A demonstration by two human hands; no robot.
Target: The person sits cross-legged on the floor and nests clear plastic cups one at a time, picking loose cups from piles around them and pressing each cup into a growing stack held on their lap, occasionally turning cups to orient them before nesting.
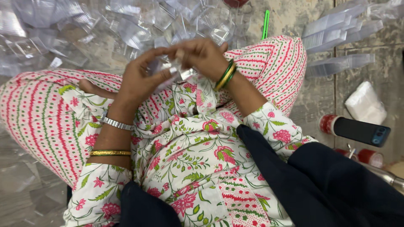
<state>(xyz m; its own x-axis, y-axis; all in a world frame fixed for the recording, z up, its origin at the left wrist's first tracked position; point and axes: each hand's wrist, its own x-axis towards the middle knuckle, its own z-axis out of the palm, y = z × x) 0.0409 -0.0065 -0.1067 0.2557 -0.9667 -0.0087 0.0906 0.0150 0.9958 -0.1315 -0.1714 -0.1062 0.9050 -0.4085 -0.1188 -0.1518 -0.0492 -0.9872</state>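
Hands (pixel 176 67) around seemingly empty clear box (pixel 173 69)

Floral sleeves (pixel 101 185), bangles (pixel 225 75), wristwatch (pixel 115 123)

Clear plastic package (pixel 172 67), small and folded, is held at centre, 12 o'clock of the lap. Loose clear packages (pixel 126 25) are heaped at 11 o'clock. Flat stacks (pixel 336 25) are laid at 2 o'clock. Dark phone (pixel 362 131), back up, is seen at 3 o'clock.
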